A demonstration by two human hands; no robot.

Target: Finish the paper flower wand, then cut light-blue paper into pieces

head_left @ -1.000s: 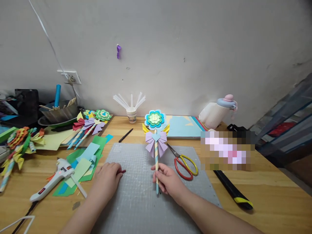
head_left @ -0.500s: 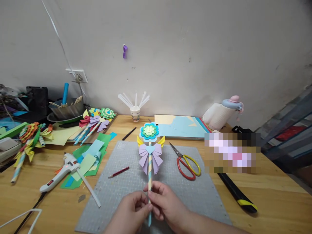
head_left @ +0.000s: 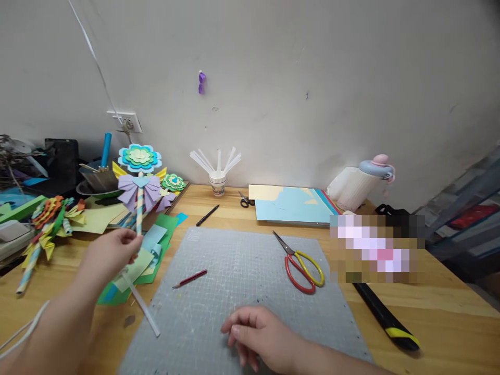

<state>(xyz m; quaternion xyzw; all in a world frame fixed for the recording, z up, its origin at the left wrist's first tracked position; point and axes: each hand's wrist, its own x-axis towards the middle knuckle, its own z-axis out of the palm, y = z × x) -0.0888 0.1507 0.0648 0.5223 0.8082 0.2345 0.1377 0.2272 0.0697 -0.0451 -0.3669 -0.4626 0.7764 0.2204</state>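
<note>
A paper flower wand (head_left: 140, 182) stands upright at the left, with a blue-green layered flower, yellow side pieces, a lilac pleated bow and a striped stick. My left hand (head_left: 111, 255) pinches its lower stick, above the paper scraps (head_left: 142, 268). Over the front of the grey cutting mat (head_left: 234, 260), my right hand (head_left: 263, 333) holds nothing, its fingers loosely bent and apart. On the mat lie a dark red pencil (head_left: 190, 279) and scissors (head_left: 300, 271) with one red and one yellow handle. My left arm hides the glue gun's body; its glue stick (head_left: 145, 311) shows.
Finished paper flowers lie at the left (head_left: 50, 212) and behind the wand (head_left: 173, 182). Farther back are a black pen (head_left: 208, 214), a paper cup (head_left: 217, 184) of white strips, small scissors (head_left: 246, 200) and coloured sheets (head_left: 295, 205). A bottle (head_left: 361, 187) and a black-handled tool (head_left: 385, 315) are at the right.
My left hand has carried the wand from the mat's middle up to the left. My right hand has let go of the stick and stays over the mat. The small scissors show more fully.
</note>
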